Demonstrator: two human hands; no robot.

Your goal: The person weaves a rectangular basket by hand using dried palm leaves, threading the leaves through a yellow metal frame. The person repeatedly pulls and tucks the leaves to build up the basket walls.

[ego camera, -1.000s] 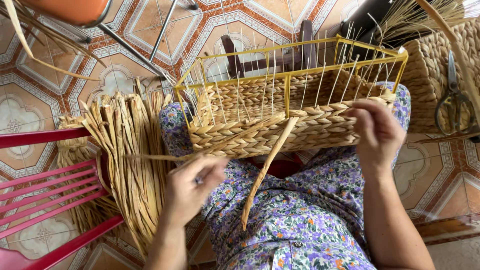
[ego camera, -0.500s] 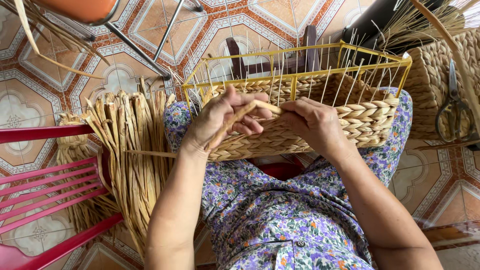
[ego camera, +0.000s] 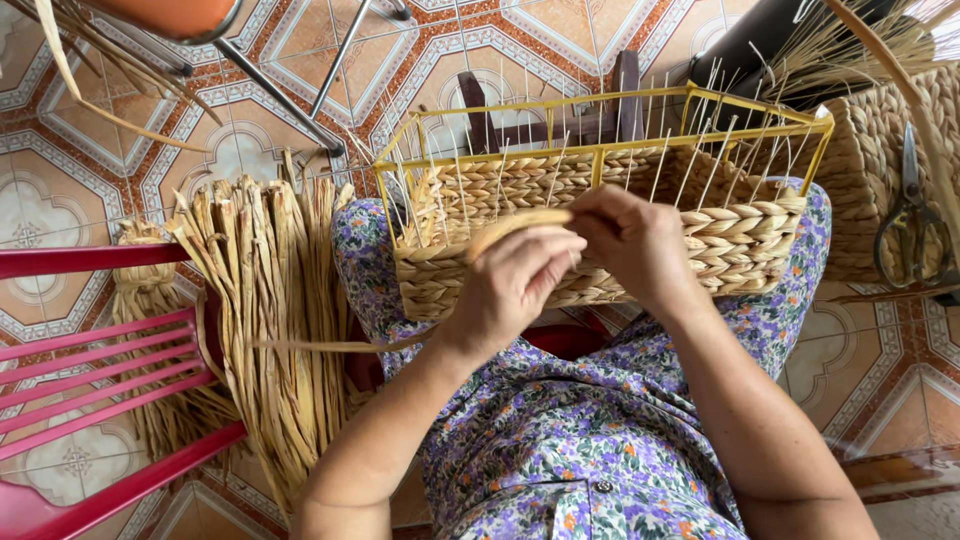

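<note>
A half-woven straw basket (ego camera: pixel 740 240) on a yellow wire frame (ego camera: pixel 600 150) rests on my lap. My left hand (ego camera: pixel 515 285) pinches a flat tan straw strand (ego camera: pixel 515 225) in front of the basket's near wall. My right hand (ego camera: pixel 640 245) holds the same strand's far end against the weave, close beside the left hand. Thin upright stakes rise from the woven rows inside the frame. My lap is covered by a purple floral dress (ego camera: pixel 570 440).
A bundle of dried straw strands (ego camera: pixel 275 310) lies over a red slatted chair (ego camera: pixel 90 380) to my left. Scissors (ego camera: pixel 908 225) rest on a finished woven basket (ego camera: pixel 880 160) at the right. Metal chair legs (ego camera: pixel 300 90) stand on the patterned tile floor.
Both hands came up from the lap to the basket's front wall and closed together on the strand. The strand, which hung down over the lap, is now lifted level with the weave.
</note>
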